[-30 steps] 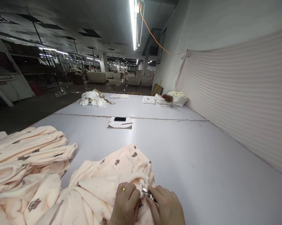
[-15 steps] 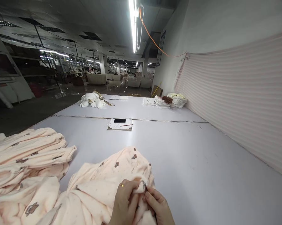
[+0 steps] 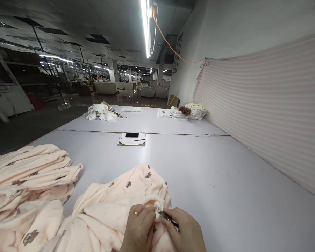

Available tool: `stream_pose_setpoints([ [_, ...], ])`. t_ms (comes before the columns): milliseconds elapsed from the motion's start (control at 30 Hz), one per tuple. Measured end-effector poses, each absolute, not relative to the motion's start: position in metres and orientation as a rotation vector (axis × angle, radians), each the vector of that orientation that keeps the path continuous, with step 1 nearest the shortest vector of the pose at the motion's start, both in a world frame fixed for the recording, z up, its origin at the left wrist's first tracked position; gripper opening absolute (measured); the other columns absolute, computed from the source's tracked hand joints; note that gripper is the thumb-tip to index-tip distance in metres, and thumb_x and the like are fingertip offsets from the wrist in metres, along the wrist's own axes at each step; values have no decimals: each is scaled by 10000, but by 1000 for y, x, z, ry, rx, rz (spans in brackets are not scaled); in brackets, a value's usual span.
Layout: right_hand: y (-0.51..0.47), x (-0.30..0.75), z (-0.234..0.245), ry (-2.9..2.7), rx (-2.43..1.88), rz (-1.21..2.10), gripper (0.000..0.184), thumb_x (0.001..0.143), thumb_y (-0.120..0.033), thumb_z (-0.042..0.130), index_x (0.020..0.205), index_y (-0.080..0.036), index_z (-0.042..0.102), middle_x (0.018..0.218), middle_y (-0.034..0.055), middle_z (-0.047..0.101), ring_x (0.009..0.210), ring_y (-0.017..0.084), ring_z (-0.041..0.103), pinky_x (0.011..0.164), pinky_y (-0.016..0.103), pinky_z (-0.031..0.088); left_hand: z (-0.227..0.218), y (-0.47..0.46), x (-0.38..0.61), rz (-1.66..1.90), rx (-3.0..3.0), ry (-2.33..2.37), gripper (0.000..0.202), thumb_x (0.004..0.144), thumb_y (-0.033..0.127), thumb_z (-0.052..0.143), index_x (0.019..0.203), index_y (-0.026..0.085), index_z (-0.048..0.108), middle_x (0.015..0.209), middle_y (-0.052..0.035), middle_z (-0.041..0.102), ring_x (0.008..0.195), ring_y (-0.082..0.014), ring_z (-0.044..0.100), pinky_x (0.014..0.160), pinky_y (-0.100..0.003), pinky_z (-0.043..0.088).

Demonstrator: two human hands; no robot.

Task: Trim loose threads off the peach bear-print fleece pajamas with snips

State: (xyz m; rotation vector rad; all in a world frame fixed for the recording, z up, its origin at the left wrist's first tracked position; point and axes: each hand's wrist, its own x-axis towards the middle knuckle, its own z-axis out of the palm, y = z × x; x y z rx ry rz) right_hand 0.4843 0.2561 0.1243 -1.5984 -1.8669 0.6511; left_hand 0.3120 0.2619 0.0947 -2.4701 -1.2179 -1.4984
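Observation:
A soft pale-pink garment (image 3: 107, 206) with small brown bear prints lies bunched on the table in front of me. My left hand (image 3: 140, 225), with a gold ring on one finger, pinches the garment's rolled edge beside a round opening. Small dark thread snips (image 3: 170, 218) are gripped in my right hand (image 3: 185, 227). Their tip meets the pinched edge close to my left fingertips. How far the blades are parted is too small to make out.
More pink bear-print garments (image 3: 34, 175) are heaped at the left. Farther up the pale table (image 3: 199, 168) lie a clipboard with papers (image 3: 126, 141), a black phone (image 3: 131, 135) and a pencil. White cloth scraps (image 3: 101, 112) and folded stacks (image 3: 195, 111) sit at the far end; a striped curtain (image 3: 264, 98) borders the right.
My right hand has turned and moved slightly right, so the snips now lie more sideways and show more of their length. My left hand keeps its pinch on the garment edge.

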Motion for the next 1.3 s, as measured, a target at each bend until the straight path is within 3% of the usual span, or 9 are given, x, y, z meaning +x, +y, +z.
stream_pose_setpoints([
  [167, 265, 479, 109, -1204, -1309, 1375, 246, 735, -386, 665, 851, -189, 755, 844, 53, 745, 834, 244, 662, 751, 295, 502, 101, 257, 314, -1606, -2549, -1637, 162, 861, 151, 469, 929, 218, 599, 900, -45, 689, 794, -197, 575, 776, -324, 405],
  [267, 265, 477, 92, -1073, -1269, 1310, 345, 707, -395, 701, 969, -170, 713, 952, 77, 730, 920, 255, 647, 809, 310, 500, 107, 261, 314, -1812, -2504, -2519, 265, 876, 392, 445, 946, 198, 610, 715, -29, 660, 663, -205, 599, 644, -298, 448],
  [367, 262, 473, 83, -1213, -1277, 1123, 335, 716, -335, 687, 1019, -195, 663, 989, 71, 712, 927, 241, 648, 815, 298, 505, 105, 270, 309, -2089, -2424, -2911, 313, 836, 465, 484, 754, 184, 595, 672, -2, 622, 697, -191, 578, 659, -268, 444],
  [667, 271, 459, 102, -1637, -1338, 750, 344, 800, -292, 603, 1139, -236, 612, 1037, 54, 661, 925, 211, 625, 805, 267, 483, 99, 272, 303, -2337, -2505, -2910, 336, 775, 507, 574, 729, 175, 565, 678, 22, 559, 705, -154, 500, 698, -256, 428],
  [800, 279, 456, 107, -1518, -1261, 974, 177, 849, -333, 554, 750, -209, 631, 722, 4, 617, 708, 169, 585, 658, 228, 457, 104, 269, 304, -2376, -2560, -2873, 334, 779, 493, 594, 713, 166, 567, 683, 19, 557, 720, -150, 497, 725, -257, 420],
  [933, 278, 470, 102, -1215, -1349, 1073, 308, 906, -468, 434, 759, -209, 513, 652, -28, 527, 612, 139, 527, 556, 210, 440, 100, 269, 305, -2438, -2493, -2957, 359, 779, 516, 582, 711, 165, 549, 653, 13, 568, 648, -141, 497, 649, -254, 417],
  [1000, 273, 477, 96, -1307, -1352, 1082, 282, 848, -467, 529, 731, -210, 533, 634, -32, 534, 606, 144, 532, 561, 211, 435, 95, 270, 305, -2481, -2446, -2975, 366, 773, 527, 584, 722, 166, 551, 655, 7, 582, 648, -147, 510, 647, -259, 423],
  [1133, 261, 480, 83, -1641, -1373, 737, 211, 801, -400, 572, 923, -256, 665, 809, 8, 656, 709, 184, 614, 646, 239, 454, 88, 272, 306, -2504, -2381, -3001, 375, 762, 532, 600, 732, 161, 563, 652, 1, 587, 648, -148, 509, 652, -263, 429],
  [1300, 260, 474, 76, -1827, -1466, 313, 260, 882, -380, 473, 1031, -273, 657, 828, 32, 683, 723, 212, 637, 639, 275, 434, 94, 271, 308, -2393, -2536, -2899, 346, 821, 496, 548, 762, 156, 571, 710, 5, 561, 716, -144, 490, 710, -258, 420],
])
